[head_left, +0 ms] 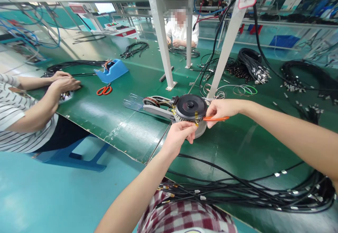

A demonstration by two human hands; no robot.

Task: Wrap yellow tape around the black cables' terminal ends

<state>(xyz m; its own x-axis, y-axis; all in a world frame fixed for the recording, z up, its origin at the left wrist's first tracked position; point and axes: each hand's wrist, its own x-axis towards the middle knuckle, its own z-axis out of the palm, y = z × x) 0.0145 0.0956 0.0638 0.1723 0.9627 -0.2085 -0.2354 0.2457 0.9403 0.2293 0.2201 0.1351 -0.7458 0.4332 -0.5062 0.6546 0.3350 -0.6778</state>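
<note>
Round black-and-grey tape dispenser [185, 110], flat disc [192, 109] over a pale ribbed drum [201, 132], mid-scene on a glossy green table [245, 139]. Near right, thin black rubbery cables [253, 190] in a heaped bundle. Pinched closed-fingered in the left hand [182, 133], at the disc's near edge: a small translucent amber tape strip [196, 124]. Clasped in the right hand [218, 109]: a slim orange-handled tool [218, 119]. Farther left, looped orange scissors [104, 90], then an angular blue plastic tape holder [114, 73].
</note>
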